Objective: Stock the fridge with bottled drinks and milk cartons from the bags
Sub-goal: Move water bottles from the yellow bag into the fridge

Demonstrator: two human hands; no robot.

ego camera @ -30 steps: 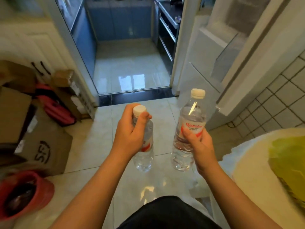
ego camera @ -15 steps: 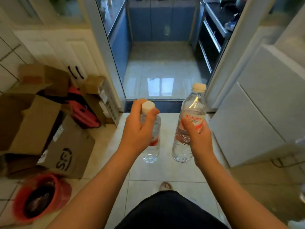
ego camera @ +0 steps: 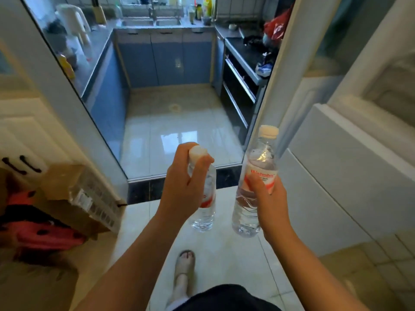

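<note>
Well, carrying step, by the look of it: left grip (ego camera: 182, 189) was clenched round the neck of a small clear plastic water bottle w/ white cap (ego camera: 205, 213), right grip (ego camera: 271, 205) wrapped round the red-labelled middle of a 2nd, taller clear bottle (ego camera: 258, 162). Both were roughly upright, apart, above pale glossy floor tiles (ego camera: 139, 223) near the dark kitchen threshold (ego camera: 143, 190). Next, prob.: reach fridge, free one grip for its door.
</note>
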